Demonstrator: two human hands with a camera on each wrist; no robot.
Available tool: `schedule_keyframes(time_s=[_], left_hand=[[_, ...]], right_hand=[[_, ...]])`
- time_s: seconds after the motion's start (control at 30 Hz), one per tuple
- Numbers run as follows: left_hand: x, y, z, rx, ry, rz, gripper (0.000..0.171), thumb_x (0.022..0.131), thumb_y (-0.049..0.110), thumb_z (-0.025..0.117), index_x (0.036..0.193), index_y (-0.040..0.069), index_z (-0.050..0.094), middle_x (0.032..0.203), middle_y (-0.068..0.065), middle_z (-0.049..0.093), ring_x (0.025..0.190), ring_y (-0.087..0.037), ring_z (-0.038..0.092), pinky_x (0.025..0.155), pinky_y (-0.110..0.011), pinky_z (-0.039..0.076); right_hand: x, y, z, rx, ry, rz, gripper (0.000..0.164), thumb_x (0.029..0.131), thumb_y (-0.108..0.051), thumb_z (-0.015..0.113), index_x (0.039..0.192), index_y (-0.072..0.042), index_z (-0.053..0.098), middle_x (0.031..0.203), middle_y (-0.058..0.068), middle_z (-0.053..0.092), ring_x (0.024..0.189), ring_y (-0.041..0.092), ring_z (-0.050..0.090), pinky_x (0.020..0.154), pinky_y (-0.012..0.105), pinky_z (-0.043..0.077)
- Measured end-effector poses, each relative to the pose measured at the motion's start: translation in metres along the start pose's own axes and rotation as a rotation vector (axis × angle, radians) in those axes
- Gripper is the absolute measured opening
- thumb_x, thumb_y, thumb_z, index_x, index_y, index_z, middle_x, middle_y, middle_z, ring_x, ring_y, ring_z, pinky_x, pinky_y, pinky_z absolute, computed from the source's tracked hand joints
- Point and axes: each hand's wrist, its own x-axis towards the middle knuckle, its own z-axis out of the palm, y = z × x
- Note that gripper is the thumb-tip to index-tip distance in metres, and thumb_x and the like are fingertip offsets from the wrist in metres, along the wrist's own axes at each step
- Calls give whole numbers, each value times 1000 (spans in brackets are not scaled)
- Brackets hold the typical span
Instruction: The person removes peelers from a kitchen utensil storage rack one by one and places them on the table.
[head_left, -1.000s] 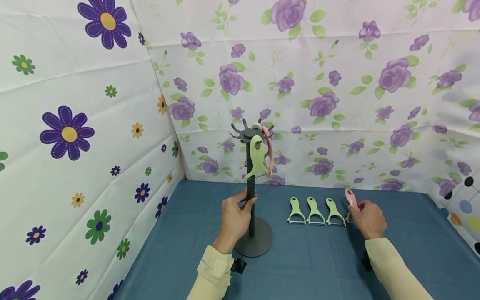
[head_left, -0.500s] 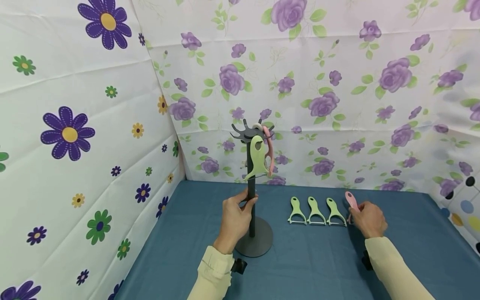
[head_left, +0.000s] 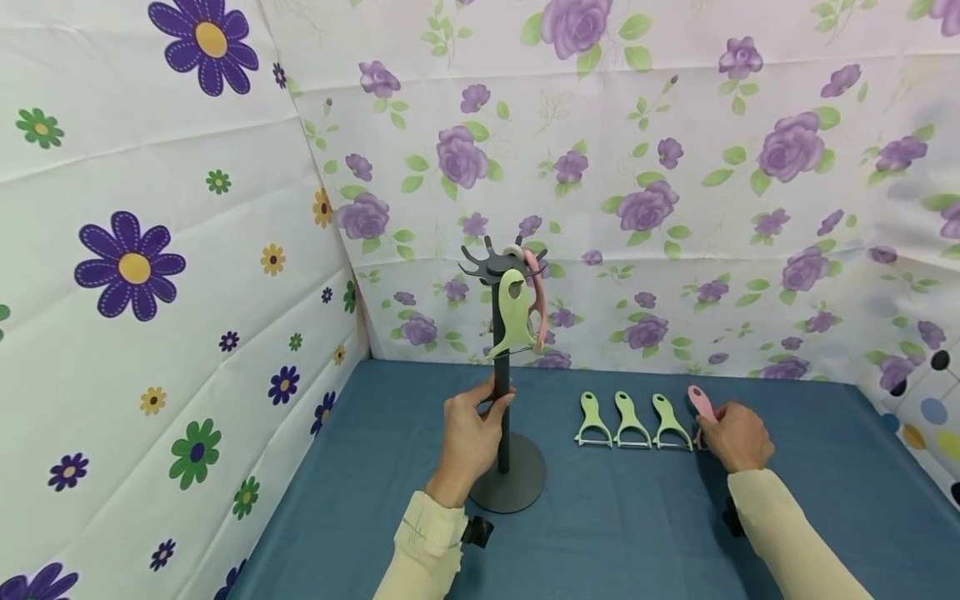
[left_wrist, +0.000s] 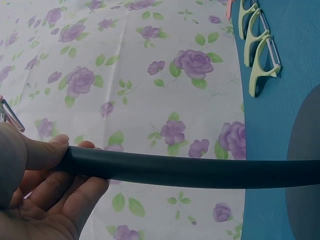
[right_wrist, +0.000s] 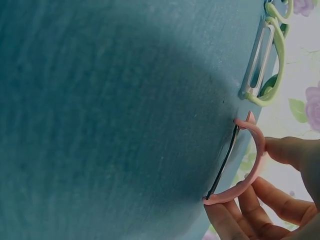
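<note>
In the head view my left hand (head_left: 472, 437) pinches the upright pole of a dark grey stand (head_left: 510, 492) below its crown of hooks. On the hooks hang a green peeler (head_left: 514, 310) and a pink peeler (head_left: 538, 300), with a whitish handle loop (head_left: 513, 251) partly hidden behind. My right hand (head_left: 738, 437) holds another pink peeler (head_left: 701, 402) at the right end of a row of green peelers. The right wrist view shows thumb and fingers on either side of that held peeler's curved frame (right_wrist: 256, 167), the blade facing the table.
Three green peelers (head_left: 632, 421) lie side by side on the blue tablecloth (head_left: 615, 517), between the stand and my right hand. A floral cloth (head_left: 645, 167) hangs behind the table, and another patterned cloth (head_left: 195, 317) runs along the left.
Over the last second the held pink peeler has tipped and dropped very slightly in my right hand. My left hand keeps its place on the pole.
</note>
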Motion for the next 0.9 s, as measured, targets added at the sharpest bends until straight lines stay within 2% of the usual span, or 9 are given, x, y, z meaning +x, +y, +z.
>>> schedule_keyframes(time_s=[0.23,0.4,0.9], left_hand=[[0,0,0,3,2,2,31,102,15,64,132,11,70,114,-9,77,112,-24,71,94,-37,61],[0,0,0,6,0,0,32,102,16,64,133,11,69,114,-8,77,112,-24,71,94,-36,61],[0,0,0,-6,-3,2,32,102,16,64,134,12,69,114,-10,76,112,-25,72,94,-38,61]], right_hand=[[1,0,1,-13,-14,7,37,97,-28,66,108,7,68,96,28,67,75,37,63,57,49,48],[3,0,2,-24,-36,12,36,97,-29,66,107,6,68,98,29,67,77,38,64,61,53,48],[6,1,6,-41,-38,-10,32,96,-27,65,98,4,73,90,25,69,69,33,62,58,52,48]])
